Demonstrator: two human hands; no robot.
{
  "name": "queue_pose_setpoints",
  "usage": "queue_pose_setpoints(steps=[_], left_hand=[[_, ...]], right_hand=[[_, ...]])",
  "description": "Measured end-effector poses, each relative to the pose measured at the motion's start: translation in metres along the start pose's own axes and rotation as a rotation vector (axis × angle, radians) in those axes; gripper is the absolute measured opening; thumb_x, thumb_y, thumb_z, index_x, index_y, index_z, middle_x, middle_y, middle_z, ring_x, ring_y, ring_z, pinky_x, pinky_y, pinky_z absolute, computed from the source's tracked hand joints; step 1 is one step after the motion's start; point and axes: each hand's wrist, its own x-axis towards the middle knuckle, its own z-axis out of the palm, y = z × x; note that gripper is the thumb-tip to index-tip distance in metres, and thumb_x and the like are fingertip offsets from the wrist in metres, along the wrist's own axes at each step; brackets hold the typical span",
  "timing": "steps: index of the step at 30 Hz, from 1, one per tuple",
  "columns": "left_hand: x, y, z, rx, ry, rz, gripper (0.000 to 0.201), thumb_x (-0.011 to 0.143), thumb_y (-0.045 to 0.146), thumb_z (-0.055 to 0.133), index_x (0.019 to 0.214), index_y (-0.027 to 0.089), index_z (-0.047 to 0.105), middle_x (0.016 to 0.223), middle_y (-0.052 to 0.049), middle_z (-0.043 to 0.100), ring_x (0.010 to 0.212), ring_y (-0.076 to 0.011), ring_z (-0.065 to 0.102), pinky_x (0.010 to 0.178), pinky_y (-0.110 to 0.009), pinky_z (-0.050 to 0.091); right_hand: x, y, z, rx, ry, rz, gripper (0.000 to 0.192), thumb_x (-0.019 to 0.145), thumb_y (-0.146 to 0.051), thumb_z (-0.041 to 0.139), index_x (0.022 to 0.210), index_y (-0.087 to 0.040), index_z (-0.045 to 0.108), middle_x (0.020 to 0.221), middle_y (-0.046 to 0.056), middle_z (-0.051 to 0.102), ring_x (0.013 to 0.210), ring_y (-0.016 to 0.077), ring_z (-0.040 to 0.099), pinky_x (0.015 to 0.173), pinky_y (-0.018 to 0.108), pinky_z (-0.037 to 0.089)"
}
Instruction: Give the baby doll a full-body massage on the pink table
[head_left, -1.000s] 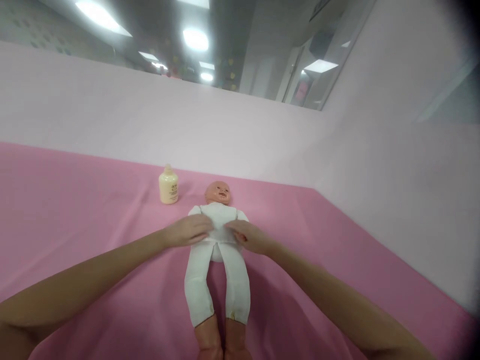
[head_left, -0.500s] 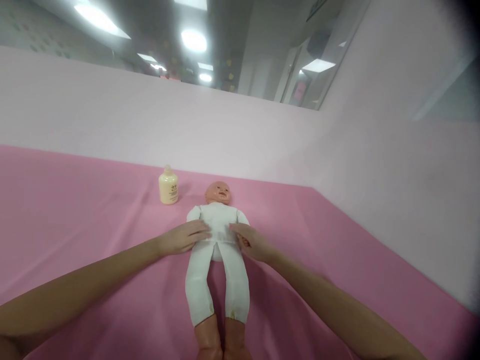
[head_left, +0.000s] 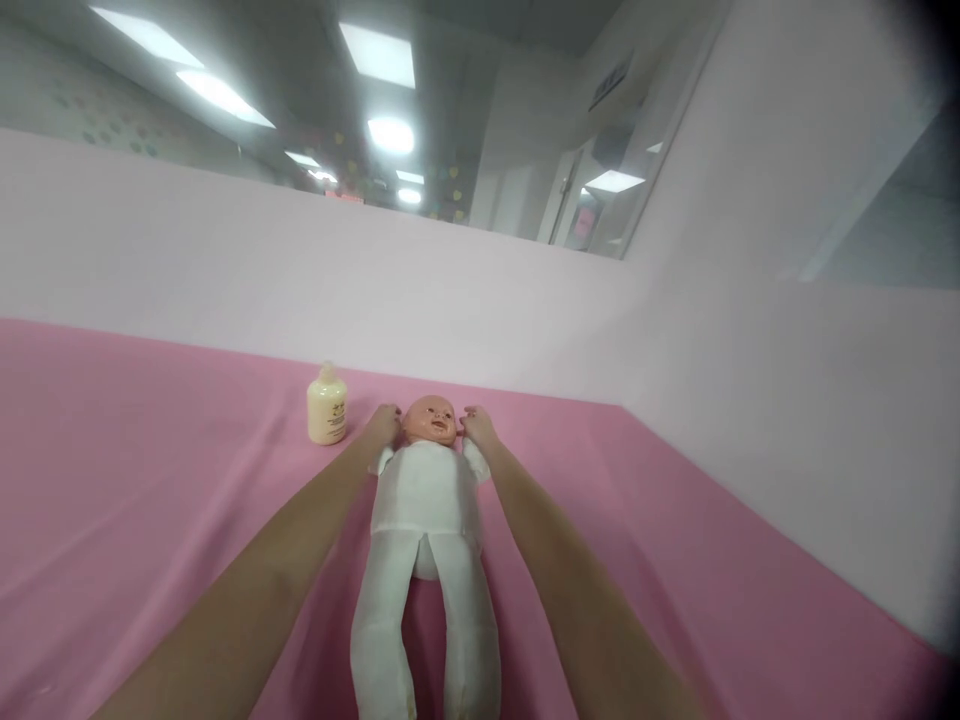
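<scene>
Left hand [head_left: 381, 425] at the doll's [head_left: 427, 500] left shoulder, fingers curled in against the side of the head; grip looks loosely closed on the shoulder or neck edge, though I cannot tell whether it pinches cloth or only rests there. Right hand [head_left: 477, 428] mirrors it on the right side, fingers bent, touching the head and shoulder; same doubt about a true pinch.

Progress, by my reading: both hands are placed at the head end, nothing lifted; the doll lies flat and the bottle [head_left: 327, 405] stands capped and untouched, so most of the handling seems left.

Doll: on its back, mid-counter, head far, legs near and running out of view. Peach plastic head, soft white cloth body and legs, slightly limp. Pink cloth [head_left: 150, 480] covers the counter; pale partition [head_left: 225, 270] behind.
</scene>
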Motion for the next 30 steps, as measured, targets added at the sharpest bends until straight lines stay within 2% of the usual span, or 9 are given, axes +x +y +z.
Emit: queue_pose_setpoints(steps=[3, 7, 11, 17, 20, 22, 25, 28, 30], left_hand=[[0.003, -0.013, 0.012, 0.007, -0.055, -0.059, 0.020, 0.088, 0.032, 0.060, 0.084, 0.013, 0.064, 0.083, -0.006, 0.067, 0.083, -0.0180, 0.065, 0.082, -0.035, 0.051], [0.006, -0.024, 0.018, -0.013, -0.062, -0.158, 0.003, 0.081, 0.017, 0.063, 0.081, 0.015, 0.065, 0.092, -0.013, 0.070, 0.095, -0.0243, 0.066, 0.087, -0.037, 0.049], [0.006, -0.036, 0.016, -0.099, -0.018, -0.232, 0.024, 0.075, 0.009, 0.060, 0.098, 0.014, 0.064, 0.107, -0.016, 0.069, 0.108, -0.0267, 0.063, 0.094, -0.035, 0.046], [0.005, -0.031, -0.008, -0.347, 0.046, -0.273, 0.049, 0.077, 0.024, 0.064, 0.124, 0.014, 0.051, 0.110, -0.013, 0.067, 0.096, -0.0203, 0.066, 0.085, -0.032, 0.052], [-0.005, -0.014, -0.027, -0.464, 0.026, -0.208, 0.050, 0.078, 0.033, 0.065, 0.124, 0.018, 0.053, 0.109, -0.008, 0.067, 0.092, -0.0175, 0.068, 0.081, -0.030, 0.054], [-0.019, 0.001, -0.040, -0.485, -0.019, -0.127, 0.041, 0.075, 0.037, 0.068, 0.111, 0.019, 0.060, 0.102, -0.005, 0.069, 0.091, -0.0182, 0.067, 0.081, -0.030, 0.053], [-0.056, 0.022, -0.055, -0.374, -0.137, 0.054, 0.028, 0.074, 0.041, 0.070, 0.090, 0.019, 0.063, 0.094, -0.002, 0.069, 0.091, -0.0203, 0.066, 0.083, -0.032, 0.052], [-0.102, 0.032, -0.064, -0.261, -0.329, 0.249, 0.023, 0.082, 0.040, 0.063, 0.094, 0.020, 0.063, 0.102, -0.003, 0.070, 0.095, -0.0210, 0.066, 0.086, -0.034, 0.053], [-0.131, 0.029, -0.065, -0.160, -0.378, 0.380, 0.026, 0.086, 0.033, 0.058, 0.109, 0.022, 0.062, 0.113, -0.005, 0.069, 0.104, -0.0219, 0.065, 0.093, -0.036, 0.052]], right_hand=[[0.008, 0.020, 0.006, -0.056, -0.013, 0.039, 0.013, 0.089, -0.023, 0.062, 0.096, -0.012, 0.061, 0.086, 0.001, 0.063, 0.070, 0.0103, 0.060, 0.067, 0.026, 0.052], [0.008, 0.035, 0.004, -0.041, -0.036, 0.060, 0.008, 0.089, -0.020, 0.062, 0.090, -0.012, 0.061, 0.079, -0.001, 0.061, 0.069, 0.0101, 0.058, 0.069, 0.026, 0.050], [0.004, 0.037, 0.001, 0.079, -0.044, 0.075, 0.017, 0.080, -0.009, 0.055, 0.096, -0.014, 0.058, 0.076, 0.000, 0.061, 0.066, 0.0112, 0.060, 0.066, 0.024, 0.048], [-0.013, 0.008, -0.019, 0.297, -0.038, 0.064, 0.024, 0.073, -0.025, 0.058, 0.096, -0.018, 0.055, 0.078, -0.001, 0.060, 0.071, 0.0133, 0.061, 0.063, 0.023, 0.049], [-0.035, -0.011, -0.035, 0.354, -0.082, 0.042, 0.029, 0.069, -0.029, 0.064, 0.095, -0.019, 0.057, 0.083, 0.000, 0.063, 0.075, 0.0128, 0.061, 0.067, 0.022, 0.050], [-0.057, -0.019, -0.045, 0.365, -0.147, 0.039, 0.031, 0.068, -0.029, 0.067, 0.096, -0.017, 0.062, 0.090, 0.003, 0.066, 0.081, 0.0139, 0.063, 0.071, 0.023, 0.050], [-0.098, -0.022, -0.056, 0.311, -0.278, -0.004, 0.031, 0.070, -0.032, 0.071, 0.096, -0.016, 0.066, 0.098, 0.007, 0.068, 0.090, 0.0171, 0.063, 0.078, 0.026, 0.051], [-0.140, -0.012, -0.067, 0.054, -0.450, -0.218, 0.035, 0.080, -0.034, 0.064, 0.111, -0.019, 0.064, 0.103, 0.006, 0.065, 0.091, 0.0162, 0.061, 0.075, 0.027, 0.050], [-0.165, 0.000, -0.074, -0.174, -0.566, -0.349, 0.046, 0.082, -0.031, 0.061, 0.127, -0.020, 0.057, 0.096, 0.004, 0.064, 0.083, 0.0152, 0.060, 0.071, 0.029, 0.051]])
